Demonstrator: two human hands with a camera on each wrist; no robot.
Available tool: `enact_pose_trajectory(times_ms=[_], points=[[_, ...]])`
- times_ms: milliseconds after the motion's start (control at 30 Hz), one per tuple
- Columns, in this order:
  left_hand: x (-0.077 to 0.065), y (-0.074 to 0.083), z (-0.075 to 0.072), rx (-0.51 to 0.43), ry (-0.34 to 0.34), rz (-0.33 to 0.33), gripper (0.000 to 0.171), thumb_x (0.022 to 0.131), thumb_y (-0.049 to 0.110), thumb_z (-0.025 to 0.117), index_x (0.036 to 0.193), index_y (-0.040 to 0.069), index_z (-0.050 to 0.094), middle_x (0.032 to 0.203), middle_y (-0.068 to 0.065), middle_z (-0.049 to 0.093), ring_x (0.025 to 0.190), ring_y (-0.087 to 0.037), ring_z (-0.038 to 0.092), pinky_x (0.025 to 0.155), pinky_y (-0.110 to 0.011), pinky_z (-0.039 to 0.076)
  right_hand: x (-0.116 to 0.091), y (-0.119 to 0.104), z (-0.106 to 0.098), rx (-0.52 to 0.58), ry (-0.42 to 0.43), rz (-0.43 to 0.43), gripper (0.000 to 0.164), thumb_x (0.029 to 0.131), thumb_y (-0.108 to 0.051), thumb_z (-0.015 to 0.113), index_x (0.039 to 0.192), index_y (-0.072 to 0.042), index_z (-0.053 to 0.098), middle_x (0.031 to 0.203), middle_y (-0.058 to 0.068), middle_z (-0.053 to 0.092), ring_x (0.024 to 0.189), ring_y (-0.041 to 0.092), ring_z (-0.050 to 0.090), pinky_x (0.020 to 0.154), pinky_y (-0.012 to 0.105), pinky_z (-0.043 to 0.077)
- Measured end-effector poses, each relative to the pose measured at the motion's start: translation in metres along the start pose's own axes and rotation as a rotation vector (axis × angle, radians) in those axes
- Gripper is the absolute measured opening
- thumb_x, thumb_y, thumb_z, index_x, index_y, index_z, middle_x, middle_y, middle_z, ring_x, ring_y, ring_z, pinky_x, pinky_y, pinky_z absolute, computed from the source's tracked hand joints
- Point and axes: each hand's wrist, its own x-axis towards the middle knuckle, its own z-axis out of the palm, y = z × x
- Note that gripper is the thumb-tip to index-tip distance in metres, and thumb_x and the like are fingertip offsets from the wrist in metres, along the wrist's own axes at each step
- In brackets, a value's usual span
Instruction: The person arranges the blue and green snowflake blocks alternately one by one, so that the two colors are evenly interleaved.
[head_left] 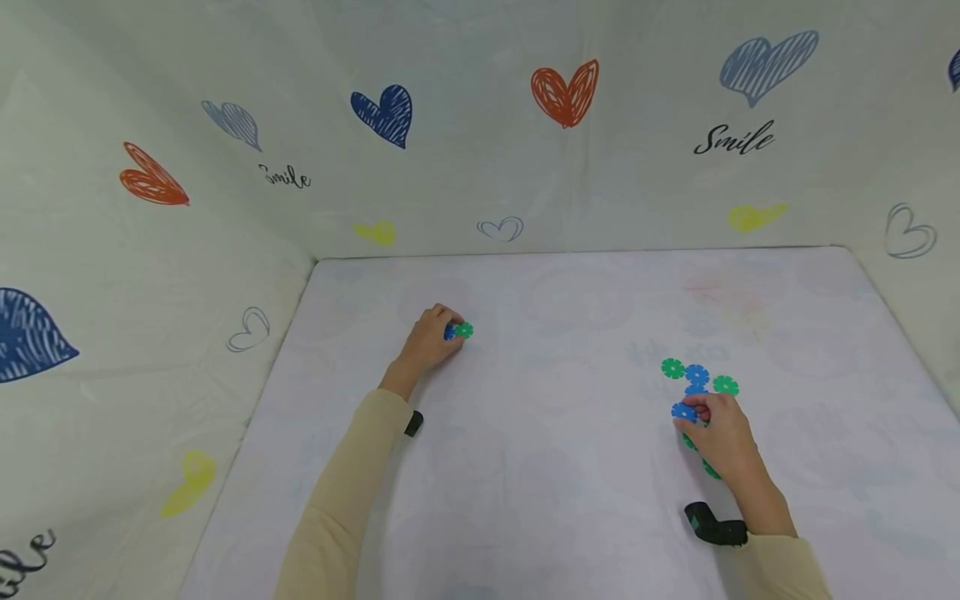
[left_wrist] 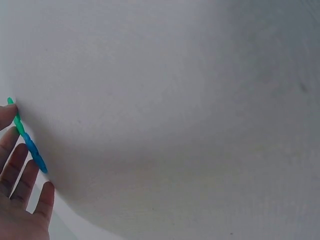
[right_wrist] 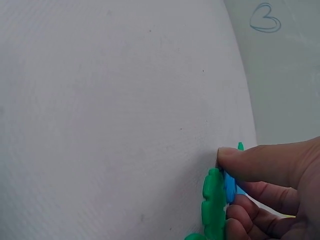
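At the table's left, my left hand point(head_left: 429, 343) pinches a green notched plastic disc point(head_left: 465, 331) and a blue notched disc point(head_left: 449, 332). Edge-on in the left wrist view, the green disc point(left_wrist: 18, 123) and blue disc point(left_wrist: 35, 152) line up end to end by the thumb and fingers. My right hand point(head_left: 723, 437) holds a blue notched disc point(head_left: 683, 411) between thumb and fingers. Close around it lie other discs: a green one point(head_left: 672, 368), a blue one point(head_left: 697, 374) and another green one point(head_left: 725, 385). More green discs are partly hidden under the right hand.
Both hands work over a white-covered table point(head_left: 540, 467). A pale curtain point(head_left: 465, 167) printed with hearts and lettering rises behind its back edge and along the left side. Dark wrist devices show at the left cuff point(head_left: 414, 423) and the right cuff point(head_left: 716, 527).
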Motion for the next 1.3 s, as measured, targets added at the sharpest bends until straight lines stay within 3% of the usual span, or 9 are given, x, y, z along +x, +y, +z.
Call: enact_pose_trajectory(times_ms=[367, 1300], points=[[0.0007, -0.0011, 0.0038, 0.016, 0.025, -0.019, 0.031, 0.086, 0.019, 0.064, 0.114, 0.007, 0.058, 0.122, -0.011, 0.050, 0.115, -0.029, 0.047, 0.099, -0.043, 0.039, 0.0043, 0.0005, -0.0023, 0.001, -0.057, 0.024, 0.037, 0.085, -0.010, 0.062, 0.113, 0.013, 0.052, 0.111, 0.029, 0.042, 0.098, 0.040, 0.047, 0.083, 0.052, 0.045], [0.0023, -0.0009, 0.0043, 0.019, 0.019, -0.026, 0.030, 0.086, 0.019, 0.065, 0.114, 0.007, 0.058, 0.122, -0.011, 0.050, 0.114, -0.029, 0.046, 0.099, -0.043, 0.039, 0.0075, -0.0028, -0.0071, -0.031, -0.089, 0.013, 0.037, 0.084, -0.011, 0.063, 0.111, 0.012, 0.050, 0.106, 0.027, 0.044, 0.092, 0.036, 0.047, 0.079, 0.049, 0.047]])
